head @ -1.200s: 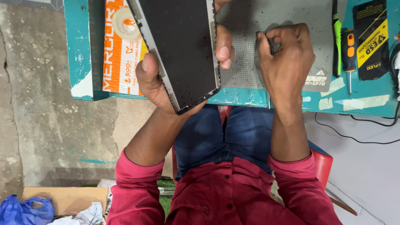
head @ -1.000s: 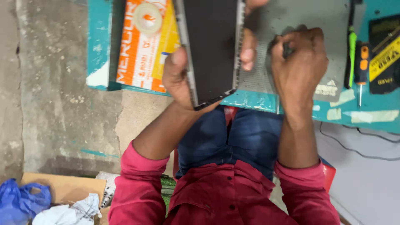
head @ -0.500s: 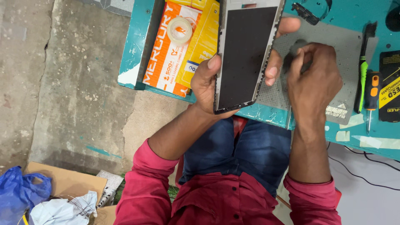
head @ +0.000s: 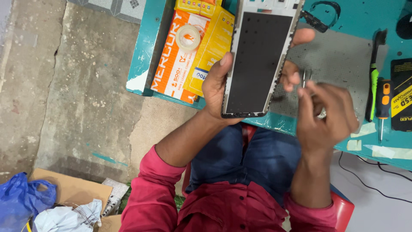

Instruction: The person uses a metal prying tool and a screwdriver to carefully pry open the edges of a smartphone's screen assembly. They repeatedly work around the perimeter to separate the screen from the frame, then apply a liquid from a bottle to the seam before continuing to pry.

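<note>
Right hand [head: 324,114] has lifted tweezers [head: 305,79] beside white-framed black panel [head: 259,62].

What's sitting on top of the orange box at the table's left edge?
A roll of clear tape rests on the orange box, and yellow packets overlap its right side. The left hand holding the phone frame covers the box's lower right corner.

The phone frame [head: 259,60] is showing matt black and white plastic; the table [head: 356,17] is wearing chipped teal paint.
</note>
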